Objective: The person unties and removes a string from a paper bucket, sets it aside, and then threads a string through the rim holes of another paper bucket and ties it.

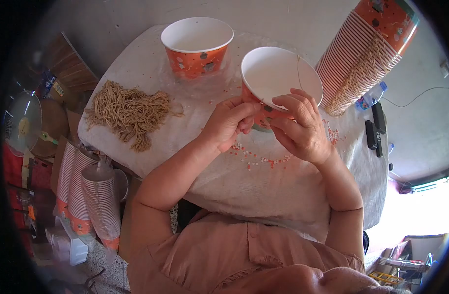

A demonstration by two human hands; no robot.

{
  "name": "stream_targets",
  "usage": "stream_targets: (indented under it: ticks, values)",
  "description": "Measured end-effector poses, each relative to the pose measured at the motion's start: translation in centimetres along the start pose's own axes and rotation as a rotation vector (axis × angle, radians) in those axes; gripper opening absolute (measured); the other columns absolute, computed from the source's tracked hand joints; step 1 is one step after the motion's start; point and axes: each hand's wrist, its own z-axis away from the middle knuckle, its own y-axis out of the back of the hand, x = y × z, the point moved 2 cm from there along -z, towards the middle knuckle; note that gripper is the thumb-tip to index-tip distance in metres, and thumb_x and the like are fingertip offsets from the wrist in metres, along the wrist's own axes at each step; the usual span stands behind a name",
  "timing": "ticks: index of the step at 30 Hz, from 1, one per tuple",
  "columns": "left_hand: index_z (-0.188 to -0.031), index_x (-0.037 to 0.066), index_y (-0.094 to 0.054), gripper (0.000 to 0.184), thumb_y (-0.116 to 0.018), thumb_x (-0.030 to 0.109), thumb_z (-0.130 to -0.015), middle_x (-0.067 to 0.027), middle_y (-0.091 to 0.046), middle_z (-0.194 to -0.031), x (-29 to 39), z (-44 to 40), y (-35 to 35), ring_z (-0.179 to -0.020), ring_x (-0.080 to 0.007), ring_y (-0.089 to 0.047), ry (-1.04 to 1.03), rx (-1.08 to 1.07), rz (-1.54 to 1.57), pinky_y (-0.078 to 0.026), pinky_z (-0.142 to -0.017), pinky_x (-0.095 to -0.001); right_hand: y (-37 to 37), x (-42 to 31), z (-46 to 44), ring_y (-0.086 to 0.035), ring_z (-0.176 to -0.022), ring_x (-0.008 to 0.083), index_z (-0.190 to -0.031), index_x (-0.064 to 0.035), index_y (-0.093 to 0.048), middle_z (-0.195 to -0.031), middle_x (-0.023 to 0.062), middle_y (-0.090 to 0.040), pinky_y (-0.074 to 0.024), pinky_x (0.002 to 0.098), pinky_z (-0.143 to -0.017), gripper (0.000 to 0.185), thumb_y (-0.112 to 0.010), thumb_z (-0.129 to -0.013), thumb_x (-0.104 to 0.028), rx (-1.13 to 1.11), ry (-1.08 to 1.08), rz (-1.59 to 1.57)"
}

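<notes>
Beyond the table's left edge, on the floor, stand sleeved stacks of orange-and-white buckets (101, 191). On the cloth-covered table (263, 196), set back from its near edge, small white and orange pellets (268, 160) lie scattered. Above them are both hands. The left hand (234, 120) is curled closed, thumb against forefinger at the near wall of a white-lined orange bucket (279, 73); whether anything is pinched there, I cannot tell. The right hand (300, 122) has its fingers bent and thumb spread apart, at the rim's right side. A thin strand (299, 73) hangs from the bucket's far rim toward those fingers. Toward the table's left edge lies a tangled heap of tan twine (129, 110). By the right edge sit dark boxes (371, 134) and a plastic bottle (370, 96). Behind these leans a tall bucket stack (349, 51), tan cords draped down its side. A second orange bucket (197, 61) stands near the far edge, clear plastic around its base.
</notes>
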Motion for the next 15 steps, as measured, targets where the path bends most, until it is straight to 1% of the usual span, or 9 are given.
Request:
stream_targets:
  ticks: [2,4,5,6,7,8,9,11,15]
  values:
    - [-0.083,0.007,-0.063,0.014,-0.066,0.02,-0.087,0.0045,-0.05,-0.061,-0.2,0.0,0.1,-0.053,-0.0045,-0.042,-0.01,-0.005,-0.035,-0.033,-0.05,-0.0232,0.3,0.0,-0.2,-0.057,-0.099,0.0242,-0.092,-0.0093,-0.068,-0.109,0.0069,-0.058,-0.0452,0.0476,-0.095,0.027,-0.074,-0.066,-0.008,0.008,-0.01,-0.013]
    - [-0.086,0.006,-0.064,0.013,-0.066,0.019,-0.087,0.0039,-0.052,-0.062,-0.3,0.2,-0.1,-0.053,-0.0045,-0.043,-0.018,-0.01,-0.07,-0.034,-0.05,-0.0229,0.7,0.2,-0.4,-0.059,-0.094,0.0261,-0.093,-0.0077,-0.067,-0.104,0.0074,-0.059,-0.0473,0.0443,-0.088,0.029,-0.075,-0.066,-0.007,0.027,-0.053,-0.151]
    - [-0.089,0.005,-0.065,0.014,-0.067,0.018,-0.087,0.003,-0.055,-0.064,-0.2,0.4,-0.5,-0.054,-0.0044,-0.045,-0.066,-0.002,-0.164,-0.036,-0.05,-0.0222,0.8,0.3,-0.2,-0.059,-0.094,0.0261,-0.093,-0.0077,-0.067,-0.104,0.0074,-0.059,-0.0473,0.0443,-0.088,0.029,-0.075,-0.066,-0.007,0.026,-0.054,-0.151]
    - [-0.093,0.003,-0.066,0.016,-0.067,0.018,-0.087,0.0021,-0.058,-0.066,0.0,0.6,-0.9,-0.055,-0.0043,-0.046,-0.113,0.005,-0.257,-0.037,-0.051,-0.0215,0.9,0.7,0.0,-0.06,-0.09,0.0269,-0.093,-0.007,-0.066,-0.101,0.0073,-0.06,-0.0481,0.0424,-0.083,0.029,-0.075,-0.066,-0.007,0.05,-0.109,-0.219]
    - [-0.093,0.003,-0.066,0.016,-0.067,0.018,-0.087,0.0021,-0.058,-0.066,0.1,0.8,-1.0,-0.055,-0.0043,-0.046,-0.112,0.003,-0.256,-0.037,-0.051,-0.0215,1.0,0.9,0.1,-0.061,-0.085,0.0276,-0.093,-0.0064,-0.066,-0.097,0.0073,-0.062,-0.0489,0.0404,-0.078,0.029,-0.075,-0.066,-0.006,0.074,-0.163,-0.287]
    - [-0.095,0.002,-0.067,0.017,-0.067,0.018,-0.088,0.0003,-0.061,-0.069,0.2,0.9,-1.2,-0.058,-0.0045,-0.05,-0.125,-0.015,-0.338,-0.039,-0.052,-0.0207,1.2,0.8,-0.4,-0.062,-0.078,0.0277,-0.093,-0.0054,-0.065,-0.088,0.0069,-0.063,-0.0494,0.0381,-0.072,0.028,-0.075,-0.067,-0.007,0.113,-0.112,-0.211]
    - [-0.098,0.001,-0.067,0.019,-0.067,0.017,-0.089,-0.0016,-0.065,-0.073,0.2,1.0,-1.4,-0.061,-0.0047,-0.055,-0.139,-0.032,-0.419,-0.041,-0.053,-0.0198,1.2,0.7,-0.4,-0.062,-0.078,0.0277,-0.093,-0.0054,-0.065,-0.088,0.0069,-0.063,-0.0494,0.0381,-0.072,0.028,-0.075,-0.067,-0.007,0.112,-0.114,-0.208]
    - [-0.096,0.0,-0.067,0.017,-0.066,0.016,-0.089,-0.0027,-0.066,-0.076,-0.2,1.1,-1.6,-0.06,-0.0041,-0.053,-0.178,-0.048,-0.381,-0.041,-0.053,-0.0196,1.2,0.3,-0.5,-0.062,-0.079,0.0266,-0.093,-0.005,-0.066,-0.085,0.0069,-0.062,-0.0498,0.0376,-0.072,0.028,-0.075,-0.067,-0.009,0.063,-0.059,-0.1]
    - [-0.095,0.0,-0.066,0.015,-0.065,0.015,-0.09,-0.0034,-0.067,-0.08,0.1,1.3,-2.0,-0.061,-0.0037,-0.051,-0.224,-0.06,-0.375,-0.042,-0.053,-0.0196,1.3,0.0,-0.7,-0.062,-0.078,0.0259,-0.094,-0.005,-0.066,-0.084,0.0066,-0.062,-0.0498,0.0377,-0.072,0.028,-0.075,-0.068,-0.011,0.09,-0.049,-0.056]
